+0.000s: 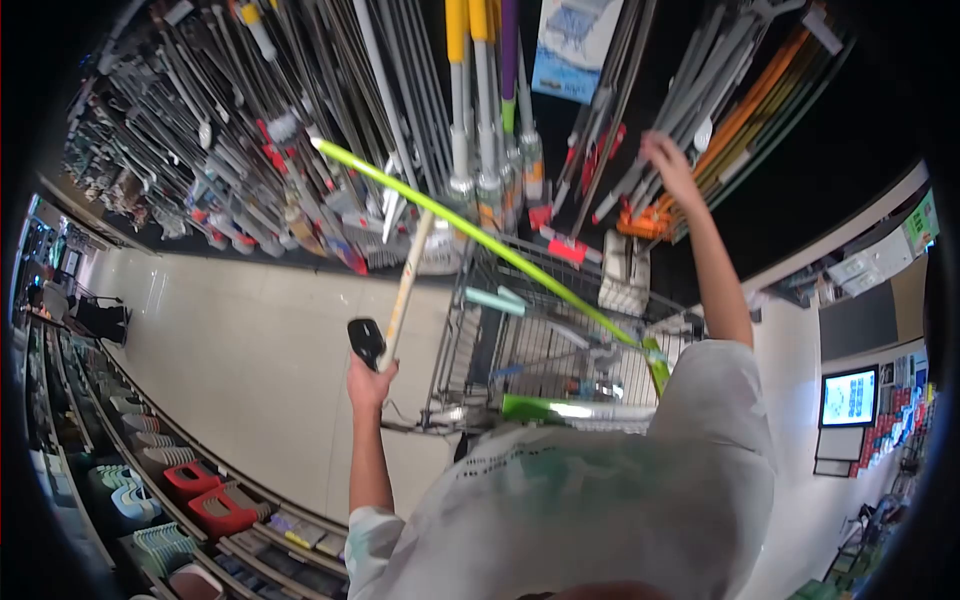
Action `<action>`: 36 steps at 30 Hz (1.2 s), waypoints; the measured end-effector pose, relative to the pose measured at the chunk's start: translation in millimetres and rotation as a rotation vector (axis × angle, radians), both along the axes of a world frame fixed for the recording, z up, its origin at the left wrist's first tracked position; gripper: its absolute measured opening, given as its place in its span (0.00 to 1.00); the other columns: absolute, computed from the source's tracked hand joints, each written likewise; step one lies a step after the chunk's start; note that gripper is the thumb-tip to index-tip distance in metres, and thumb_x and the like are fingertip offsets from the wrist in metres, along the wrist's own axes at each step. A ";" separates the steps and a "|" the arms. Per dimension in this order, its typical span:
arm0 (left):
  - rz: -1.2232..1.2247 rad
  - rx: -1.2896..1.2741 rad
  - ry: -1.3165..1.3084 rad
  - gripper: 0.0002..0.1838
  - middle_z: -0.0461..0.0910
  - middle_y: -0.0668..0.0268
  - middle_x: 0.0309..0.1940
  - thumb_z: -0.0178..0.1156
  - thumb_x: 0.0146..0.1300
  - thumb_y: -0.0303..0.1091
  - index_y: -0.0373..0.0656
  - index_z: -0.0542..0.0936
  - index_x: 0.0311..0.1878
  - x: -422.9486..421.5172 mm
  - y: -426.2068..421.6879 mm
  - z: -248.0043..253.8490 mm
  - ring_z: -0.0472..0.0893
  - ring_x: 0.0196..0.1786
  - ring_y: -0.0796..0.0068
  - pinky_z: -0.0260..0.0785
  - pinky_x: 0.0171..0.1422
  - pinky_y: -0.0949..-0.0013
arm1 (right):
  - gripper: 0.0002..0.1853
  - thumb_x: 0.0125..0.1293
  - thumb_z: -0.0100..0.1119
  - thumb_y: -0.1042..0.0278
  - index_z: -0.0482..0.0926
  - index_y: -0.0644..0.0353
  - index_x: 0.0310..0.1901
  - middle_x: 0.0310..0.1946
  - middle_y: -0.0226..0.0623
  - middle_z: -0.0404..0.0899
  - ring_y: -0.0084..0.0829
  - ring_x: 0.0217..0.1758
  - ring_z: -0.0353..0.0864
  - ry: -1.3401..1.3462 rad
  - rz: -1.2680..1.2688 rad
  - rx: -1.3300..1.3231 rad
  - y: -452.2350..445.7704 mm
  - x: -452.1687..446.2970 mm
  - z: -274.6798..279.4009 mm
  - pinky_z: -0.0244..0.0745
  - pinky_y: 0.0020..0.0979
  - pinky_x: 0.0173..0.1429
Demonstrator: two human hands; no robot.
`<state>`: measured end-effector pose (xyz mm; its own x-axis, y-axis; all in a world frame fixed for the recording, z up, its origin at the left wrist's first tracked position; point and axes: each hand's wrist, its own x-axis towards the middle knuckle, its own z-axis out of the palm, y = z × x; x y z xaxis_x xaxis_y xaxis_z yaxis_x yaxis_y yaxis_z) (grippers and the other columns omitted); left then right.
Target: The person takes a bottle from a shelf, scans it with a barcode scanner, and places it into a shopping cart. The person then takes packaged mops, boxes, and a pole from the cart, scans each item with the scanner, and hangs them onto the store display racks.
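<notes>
My left hand (370, 384) is closed round the lower end of a pale stick (408, 285), with a black rounded object (367, 342) at the same hand. My right hand (668, 160) is raised at the hanging grey poles (690, 90), slightly blurred, its fingers apart and holding nothing visible. A long lime-green pole (480, 236) slants across the shopping cart (447, 345), its upper end sticking out towards the rack. Inside the cart lie a light-green piece (495, 301) and a green-edged item (580, 410).
Dense rows of poles and handles (340, 90) hang along the top. Shelves with red (222, 507) and pale goods line the lower left. A person (95, 318) stands at the far left. On the right is a lit screen (849, 397).
</notes>
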<state>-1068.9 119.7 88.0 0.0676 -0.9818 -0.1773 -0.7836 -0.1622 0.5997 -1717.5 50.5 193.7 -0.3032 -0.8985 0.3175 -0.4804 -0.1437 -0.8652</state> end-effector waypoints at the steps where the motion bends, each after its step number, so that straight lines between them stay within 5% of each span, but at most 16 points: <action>1: 0.006 -0.007 -0.011 0.34 0.85 0.53 0.43 0.76 0.43 0.42 0.42 0.74 0.54 -3.8 1.5 3.3 0.83 0.47 0.50 0.75 0.52 0.54 | 0.14 0.74 0.53 0.63 0.77 0.64 0.51 0.35 0.30 0.79 0.22 0.40 0.77 -0.171 0.022 0.161 47.6 -5.4 -56.9 0.72 0.25 0.46; 2: 0.009 -0.009 -0.018 0.34 0.85 0.53 0.43 0.76 0.44 0.41 0.41 0.74 0.54 -4.4 2.8 1.5 0.83 0.47 0.50 0.74 0.53 0.54 | 0.12 0.74 0.52 0.62 0.79 0.62 0.47 0.33 0.29 0.78 0.21 0.37 0.77 -0.406 0.031 0.458 102.5 -20.4 -116.9 0.72 0.24 0.44; 3: 0.011 -0.014 -0.027 0.34 0.85 0.53 0.43 0.76 0.44 0.41 0.41 0.74 0.55 -5.0 2.9 -0.3 0.83 0.47 0.50 0.74 0.53 0.55 | 0.13 0.75 0.51 0.60 0.80 0.61 0.43 0.31 0.28 0.79 0.21 0.34 0.77 -0.328 -0.200 0.416 165.1 -9.2 -173.3 0.72 0.24 0.38; 4: -0.005 -0.028 -0.020 0.34 0.84 0.53 0.44 0.76 0.45 0.40 0.42 0.74 0.55 -7.2 4.8 2.1 0.83 0.48 0.50 0.74 0.53 0.55 | 0.14 0.73 0.53 0.58 0.80 0.60 0.46 0.31 0.26 0.80 0.18 0.32 0.77 -0.523 -0.300 0.562 233.2 -9.5 -230.9 0.70 0.20 0.34; 5: -0.021 -0.043 -0.014 0.33 0.84 0.53 0.44 0.76 0.45 0.39 0.42 0.74 0.55 -10.8 4.9 5.9 0.83 0.49 0.50 0.74 0.54 0.55 | 0.13 0.71 0.54 0.59 0.80 0.60 0.46 0.31 0.32 0.82 0.22 0.36 0.81 -0.394 -0.455 0.619 313.0 -13.8 -317.0 0.75 0.25 0.38; 6: -0.042 -0.078 -0.051 0.33 0.84 0.53 0.44 0.75 0.46 0.39 0.42 0.73 0.55 -12.3 6.0 4.7 0.83 0.48 0.50 0.73 0.54 0.55 | 0.13 0.69 0.55 0.60 0.81 0.60 0.45 0.33 0.36 0.83 0.25 0.39 0.82 -0.084 -0.424 0.843 374.9 3.1 -339.7 0.76 0.28 0.41; 7: -0.063 -0.105 -0.087 0.32 0.83 0.54 0.44 0.75 0.47 0.38 0.42 0.73 0.56 -13.3 9.6 1.3 0.82 0.48 0.50 0.73 0.54 0.55 | 0.13 0.68 0.57 0.60 0.81 0.60 0.44 0.34 0.40 0.83 0.28 0.41 0.84 0.236 -0.357 1.059 430.3 20.4 -344.8 0.77 0.31 0.44; 9: -0.092 -0.103 -0.166 0.32 0.82 0.56 0.42 0.75 0.47 0.38 0.42 0.73 0.56 -14.1 15.1 -2.5 0.81 0.46 0.50 0.73 0.52 0.55 | 0.16 0.66 0.58 0.54 0.82 0.57 0.44 0.38 0.45 0.85 0.38 0.42 0.85 0.109 -0.422 0.974 508.7 81.1 -329.0 0.78 0.38 0.48; 10: -0.096 -0.075 -0.167 0.32 0.81 0.56 0.42 0.75 0.47 0.38 0.41 0.73 0.56 -18.9 19.5 2.6 0.81 0.46 0.50 0.72 0.53 0.55 | 0.21 0.67 0.52 0.46 0.86 0.54 0.39 0.37 0.44 0.86 0.47 0.44 0.84 0.465 -0.396 1.289 491.0 116.4 -272.1 0.77 0.43 0.49; 13: -0.093 -0.083 -0.156 0.33 0.80 0.56 0.43 0.75 0.47 0.36 0.40 0.73 0.56 -29.8 24.6 7.2 0.80 0.46 0.52 0.71 0.54 0.57 | 0.30 0.68 0.42 0.37 0.86 0.54 0.33 0.30 0.51 0.83 0.54 0.38 0.84 0.386 -0.544 1.251 473.9 133.8 -270.9 0.76 0.50 0.44; 19: -0.111 -0.256 -0.002 0.35 0.78 0.56 0.48 0.74 0.47 0.30 0.34 0.69 0.58 -21.6 29.3 -27.6 0.78 0.48 0.65 0.70 0.58 0.62 | 0.31 0.70 0.37 0.36 0.85 0.53 0.36 0.35 0.48 0.85 0.51 0.43 0.84 0.344 -0.225 1.424 449.5 122.9 -237.9 0.76 0.50 0.48; 28: -0.017 -0.220 -0.077 0.31 0.76 0.58 0.47 0.70 0.48 0.23 0.31 0.69 0.56 -28.2 35.0 -30.0 0.77 0.46 0.70 0.69 0.57 0.67 | 0.21 0.64 0.47 0.47 0.81 0.53 0.27 0.29 0.42 0.84 0.48 0.35 0.84 0.362 -0.267 1.366 450.7 117.5 -252.2 0.76 0.49 0.40; 36: 0.028 -0.139 -0.166 0.32 0.77 0.54 0.49 0.73 0.49 0.29 0.31 0.69 0.57 -19.4 32.9 -35.4 0.78 0.49 0.65 0.69 0.60 0.63 | 0.13 0.58 0.52 0.56 0.78 0.53 0.22 0.22 0.39 0.79 0.46 0.27 0.80 0.342 -0.374 1.129 456.0 124.1 -258.1 0.73 0.46 0.31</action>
